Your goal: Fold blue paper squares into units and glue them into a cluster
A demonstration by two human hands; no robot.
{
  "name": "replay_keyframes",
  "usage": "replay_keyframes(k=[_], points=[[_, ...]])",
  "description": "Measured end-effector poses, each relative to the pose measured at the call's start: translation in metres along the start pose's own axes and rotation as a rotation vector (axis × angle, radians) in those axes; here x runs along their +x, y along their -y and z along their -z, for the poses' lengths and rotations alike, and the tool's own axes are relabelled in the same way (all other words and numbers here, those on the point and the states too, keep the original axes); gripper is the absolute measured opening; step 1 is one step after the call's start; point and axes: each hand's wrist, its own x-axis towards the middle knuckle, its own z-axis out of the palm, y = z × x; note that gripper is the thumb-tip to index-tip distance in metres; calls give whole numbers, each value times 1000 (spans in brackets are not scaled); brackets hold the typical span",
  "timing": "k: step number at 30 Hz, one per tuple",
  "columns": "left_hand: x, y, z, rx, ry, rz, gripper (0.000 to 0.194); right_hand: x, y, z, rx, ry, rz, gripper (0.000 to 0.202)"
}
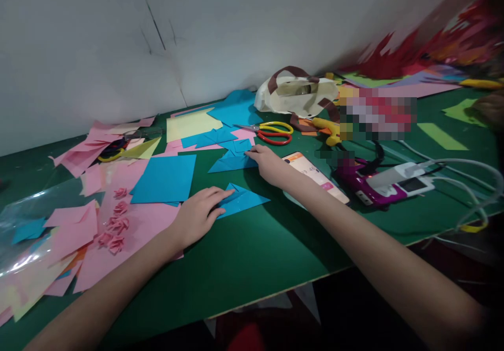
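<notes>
On the green table, a folded blue triangle of paper [248, 201] lies flat. My left hand [201, 212] rests on its left end, index finger stretched across the top and thumb apart at the lower edge. Just behind it, my right hand [268, 164] is closed in a pinch at the right side of another folded blue paper [232, 163]. The fingertips partly cover that paper's edge. A stack of blue square sheets [165, 178] sits left of the hands.
Behind are scissors with yellow and red handles [275, 133] and a white bag [271, 99]. A phone [315, 175], a purple power strip [364, 183] with cables and a yellow glue gun [328, 130] lie right. Left are pink paper roses [118, 225] and a plastic sheet [23, 209].
</notes>
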Motion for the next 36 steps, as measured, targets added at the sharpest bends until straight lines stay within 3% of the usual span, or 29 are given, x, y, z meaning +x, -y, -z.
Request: replay_keyframes(k=[7,26,31,34,36], points=[[-7,-8,-9,364,78,-133,47,2,-1,-2,-1,-31,24,54],[-8,-11,-12,464,105,-218,47,-3,-2,-4,48,-63,20,54],[-8,-8,-11,453,86,-226,46,-10,5,-3,58,-97,1,63],[-8,-6,-11,450,70,-227,44,-22,16,8,77,-160,7,60],[-7,-4,-10,446,59,-231,41,-34,26,16,106,-278,70,45]])
